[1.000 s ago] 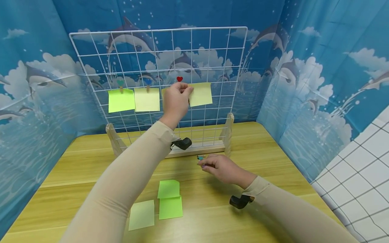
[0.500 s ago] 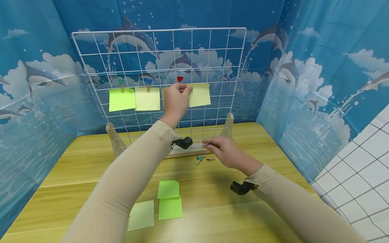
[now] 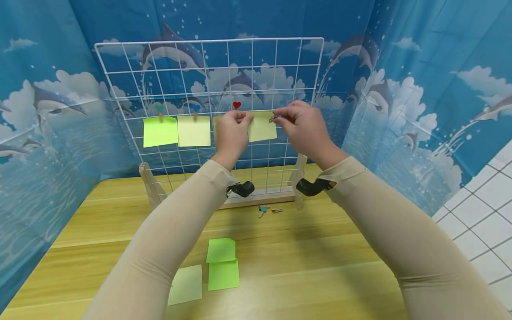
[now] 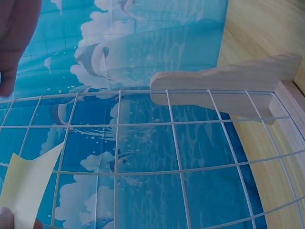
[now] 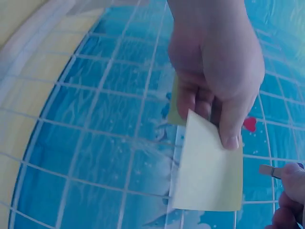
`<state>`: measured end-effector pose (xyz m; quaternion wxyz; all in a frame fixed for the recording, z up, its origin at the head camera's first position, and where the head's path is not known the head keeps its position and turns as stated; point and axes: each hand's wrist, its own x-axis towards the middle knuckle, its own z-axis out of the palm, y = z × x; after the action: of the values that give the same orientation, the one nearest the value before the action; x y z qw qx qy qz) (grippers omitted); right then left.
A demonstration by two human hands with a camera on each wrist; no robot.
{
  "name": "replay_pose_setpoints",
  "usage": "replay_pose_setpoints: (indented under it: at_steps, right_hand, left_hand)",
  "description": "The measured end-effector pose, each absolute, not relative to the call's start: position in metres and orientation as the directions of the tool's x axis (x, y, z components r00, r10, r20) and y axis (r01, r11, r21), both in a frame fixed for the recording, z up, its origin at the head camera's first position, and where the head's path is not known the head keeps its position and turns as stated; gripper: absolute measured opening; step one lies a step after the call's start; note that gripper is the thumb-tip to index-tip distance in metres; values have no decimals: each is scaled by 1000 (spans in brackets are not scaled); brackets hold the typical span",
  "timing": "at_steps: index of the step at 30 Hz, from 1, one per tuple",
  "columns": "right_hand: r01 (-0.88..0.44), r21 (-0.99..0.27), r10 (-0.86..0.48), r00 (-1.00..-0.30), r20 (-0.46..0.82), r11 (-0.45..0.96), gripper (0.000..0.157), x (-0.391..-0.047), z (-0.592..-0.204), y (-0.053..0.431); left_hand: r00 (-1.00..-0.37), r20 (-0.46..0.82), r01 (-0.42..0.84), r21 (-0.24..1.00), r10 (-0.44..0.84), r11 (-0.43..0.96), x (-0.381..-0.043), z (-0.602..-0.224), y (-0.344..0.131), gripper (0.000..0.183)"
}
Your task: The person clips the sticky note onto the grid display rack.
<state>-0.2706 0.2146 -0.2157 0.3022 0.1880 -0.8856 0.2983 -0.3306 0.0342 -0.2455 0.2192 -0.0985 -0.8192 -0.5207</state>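
My left hand pinches a pale yellow sticky note by its left edge, between thumb and fingers, against the white wire grid. At the note's upper right, my right hand holds a small wooden clothespin with a bit of purple on it. In the right wrist view the clothespin's tip stands apart from the note. Further left hang a green sticky note and a cream one, each under a heart clothespin. A red heart shows above my left hand, which mostly covers another note.
Several loose clothespins lie on the wooden table in front of the grid's wooden base. Two green notes and a pale yellow note lie nearer me. A dolphin-print curtain surrounds the table's back and sides.
My right hand has picked a clothespin from the table and risen with it to the note's upper right corner. The left hand stays at the grid with the note.
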Motion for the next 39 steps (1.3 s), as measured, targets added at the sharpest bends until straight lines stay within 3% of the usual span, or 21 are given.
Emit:
replay_pose_setpoints:
  at_steps: [3,16,39]
  right_hand:
    - [-477,-385,-159,-766,623,790,27,-284,-204,210]
    - [-346,-463,-100,-873,477,816,32,-314,-188,196]
    - [-253,-498,-63,-928,366,830,35,-323,-180,191]
  left_hand:
    - [-887,456,383,814,-72,437,-332,-246,35,35]
    - [-885,459,385,817,-80,430,-333,-247,36,37]
    - [-877,474,401,811,-76,425,-332,-248,35,32]
